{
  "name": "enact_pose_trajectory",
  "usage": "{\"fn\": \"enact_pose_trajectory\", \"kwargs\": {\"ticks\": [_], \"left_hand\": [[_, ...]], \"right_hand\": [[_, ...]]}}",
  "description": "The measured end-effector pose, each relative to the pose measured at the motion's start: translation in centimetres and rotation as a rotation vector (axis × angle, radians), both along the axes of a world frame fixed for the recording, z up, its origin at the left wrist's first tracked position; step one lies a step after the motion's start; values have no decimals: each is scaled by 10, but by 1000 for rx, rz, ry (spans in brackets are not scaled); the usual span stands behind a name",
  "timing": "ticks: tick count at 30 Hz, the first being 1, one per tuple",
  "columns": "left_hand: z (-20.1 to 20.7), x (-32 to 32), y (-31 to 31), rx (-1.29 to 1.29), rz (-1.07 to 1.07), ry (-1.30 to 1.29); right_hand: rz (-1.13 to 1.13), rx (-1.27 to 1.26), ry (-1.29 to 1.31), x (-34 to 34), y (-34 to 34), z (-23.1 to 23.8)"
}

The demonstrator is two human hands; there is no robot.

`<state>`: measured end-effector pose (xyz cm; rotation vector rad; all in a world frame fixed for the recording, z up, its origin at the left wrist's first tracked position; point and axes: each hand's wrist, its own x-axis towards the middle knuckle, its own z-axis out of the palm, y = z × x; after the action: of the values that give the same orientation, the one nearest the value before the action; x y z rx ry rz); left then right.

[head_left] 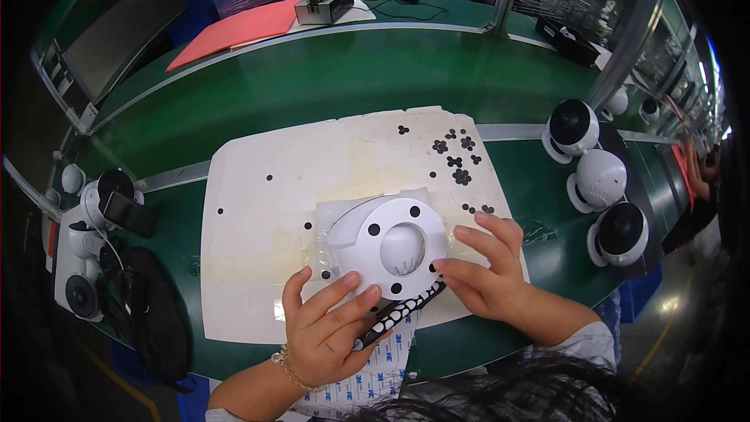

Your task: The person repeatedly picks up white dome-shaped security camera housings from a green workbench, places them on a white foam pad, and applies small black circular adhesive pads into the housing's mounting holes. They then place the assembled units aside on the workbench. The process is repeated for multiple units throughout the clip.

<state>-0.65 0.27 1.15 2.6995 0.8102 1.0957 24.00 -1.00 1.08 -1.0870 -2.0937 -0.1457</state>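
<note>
A white camera housing (355,237) lies on a clear plastic bag, its flat ring-shaped base facing up. Several round black pads, such as one at the top (415,212), sit on the ring around an open centre. My left hand (332,332) steadies the ring's lower left with its fingertips; below them it holds a black strip with white round spots (406,309). My right hand (496,277) is at the ring's right edge, its thumb and forefinger closed at a small black pad (433,268); its other fingers are raised.
A worn white board (250,266) lies beneath, with loose black pads (462,177) at its upper right. White cameras with black fronts (621,228) stand to the right; more cameras (80,297) and a black pouch (160,312) are left. Printed backing sheets (383,371) lie near me.
</note>
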Motion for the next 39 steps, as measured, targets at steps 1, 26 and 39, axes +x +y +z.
{"fn": "enact_pose_trajectory", "kwargs": {"ticks": [1,26,39], "left_hand": [[0,0,0,0,-2,-2],[-1,-11,13,-92,-217,-2],[6,-6,3,-296,-205,-47]], "right_hand": [[-19,-43,51,0,-2,1],[-683,-373,-254,60,238,-55],[-1179,-229,-100,188,97,-64]]}}
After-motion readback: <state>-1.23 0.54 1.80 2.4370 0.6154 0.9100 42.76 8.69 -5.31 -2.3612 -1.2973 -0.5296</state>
